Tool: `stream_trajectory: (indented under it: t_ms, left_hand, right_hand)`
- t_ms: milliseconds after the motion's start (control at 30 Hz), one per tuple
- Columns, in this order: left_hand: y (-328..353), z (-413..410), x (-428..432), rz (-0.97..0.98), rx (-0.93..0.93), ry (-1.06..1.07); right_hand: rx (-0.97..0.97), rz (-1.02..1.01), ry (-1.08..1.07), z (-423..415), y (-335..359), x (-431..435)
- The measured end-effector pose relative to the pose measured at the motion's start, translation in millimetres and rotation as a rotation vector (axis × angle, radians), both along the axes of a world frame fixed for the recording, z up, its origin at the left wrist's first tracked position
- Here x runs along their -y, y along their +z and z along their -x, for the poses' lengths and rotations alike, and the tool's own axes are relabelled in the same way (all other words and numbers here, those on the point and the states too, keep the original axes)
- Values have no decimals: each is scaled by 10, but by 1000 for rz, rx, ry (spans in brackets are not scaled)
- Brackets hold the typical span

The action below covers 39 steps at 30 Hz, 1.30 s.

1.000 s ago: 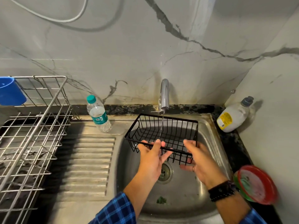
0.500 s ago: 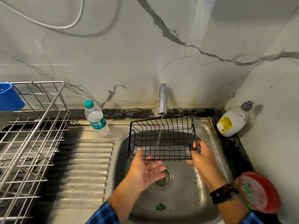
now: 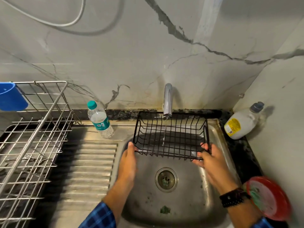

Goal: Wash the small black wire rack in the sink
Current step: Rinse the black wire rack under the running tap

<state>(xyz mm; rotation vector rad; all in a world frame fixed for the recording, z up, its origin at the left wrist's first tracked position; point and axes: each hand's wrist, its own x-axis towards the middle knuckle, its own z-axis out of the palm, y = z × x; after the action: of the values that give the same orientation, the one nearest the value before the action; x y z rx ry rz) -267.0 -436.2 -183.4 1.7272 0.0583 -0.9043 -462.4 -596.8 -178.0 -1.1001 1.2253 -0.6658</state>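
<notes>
Black wire rack (image 3: 169, 137), empty, hangs over the sink (image 3: 184, 204); right hand (image 3: 213, 163) grips, left hand (image 3: 127, 160) presses.

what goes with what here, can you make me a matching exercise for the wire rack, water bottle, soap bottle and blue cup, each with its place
Things:
1. wire rack
2. water bottle
3. soap bottle
4. blue cup

Places:
a. hanging on the metal dish rack, far left
b. under the running tap, above the sink
c. on the steel, between dish rack and tap
d. leaning in the corner, far right

Pairs: 1-b, 2-c, 3-d, 4-a
</notes>
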Motion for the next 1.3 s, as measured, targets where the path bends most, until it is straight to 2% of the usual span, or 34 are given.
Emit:
stream_trajectory:
  t_ms: [100, 200, 333, 467, 600, 767, 967, 1067, 1300]
  left_hand:
    - [133, -188, 107, 119, 62, -129]
    - [243, -190, 364, 55, 82, -272]
    - [165, -3, 615, 2, 22, -257]
    - [25, 157, 752, 85, -28, -271]
    - [1, 273, 865, 126, -6, -219]
    - [-68, 359, 796, 154, 73, -190]
    - [-118, 284, 778, 310, 93, 1]
    - [-39, 145, 786, 426, 100, 59]
    - [-33, -132, 646, 481, 221, 87]
  right_hand:
    - [68, 26, 23, 91, 68, 194]
    - [113, 45, 32, 170, 98, 307]
    - [59, 135, -48, 313, 81, 402]
    - [-84, 248, -96, 486, 158, 415]
    - [-175, 325, -155, 573, 278, 317]
    - [-283, 463, -127, 613, 448, 186]
    - [-258, 393, 52, 402, 325, 329]
    - [-256, 461, 22, 186, 303, 408]
    - [-80, 285, -80, -167, 43, 444]
